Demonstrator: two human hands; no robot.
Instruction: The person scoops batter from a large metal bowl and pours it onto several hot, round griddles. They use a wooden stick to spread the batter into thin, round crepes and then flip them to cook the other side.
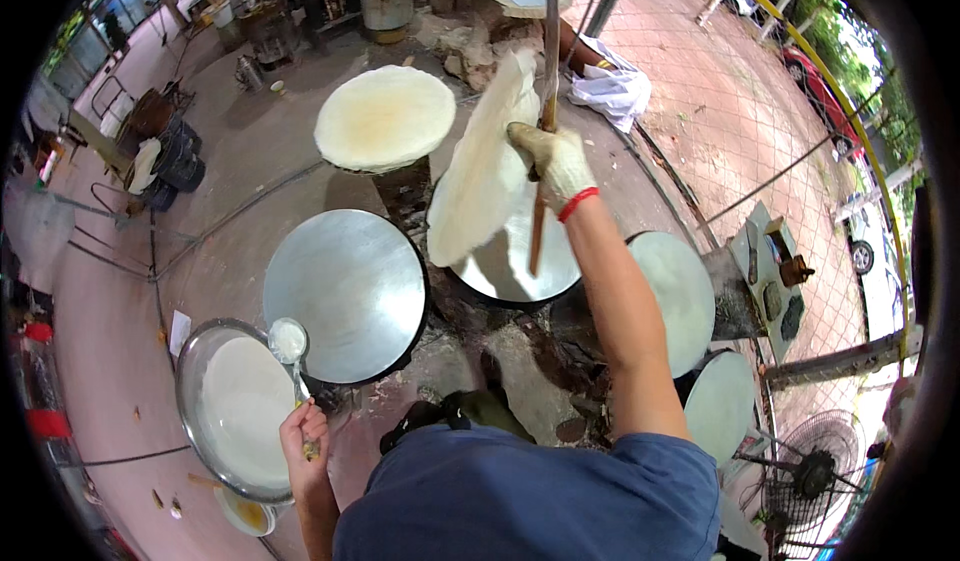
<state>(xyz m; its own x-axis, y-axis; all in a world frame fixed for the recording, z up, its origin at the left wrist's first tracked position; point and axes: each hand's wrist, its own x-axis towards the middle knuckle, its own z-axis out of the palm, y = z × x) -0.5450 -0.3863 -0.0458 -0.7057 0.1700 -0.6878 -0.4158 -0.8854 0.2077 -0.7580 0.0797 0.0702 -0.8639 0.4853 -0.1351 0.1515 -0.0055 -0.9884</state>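
Note:
My left hand (pixel 306 430), bare, grips the handle of a metal ladle (pixel 288 342). The ladle's bowl holds white batter, above the rim between a steel basin (pixel 184 403) of batter (pixel 247 411) and a round metal griddle (pixel 345 294). My right hand (pixel 559 159) wears a pale glove with a red band at the wrist. It pinches a thin round flatbread (pixel 480 171), raised on edge above a second, shiny griddle (pixel 517 261). A long stick-like tool (pixel 537 231) runs through or behind the same hand; how it is held is partly hidden.
Another pale flatbread (pixel 385 116) lies flat on a round support ahead. Two coated griddles (pixel 675 302) (pixel 720 407) stand at the right. A fan (pixel 814 475), a small tool stand (pixel 772 283) and wire fencing (pixel 750 148) flank them. Black buckets (pixel 176 156) are at the left.

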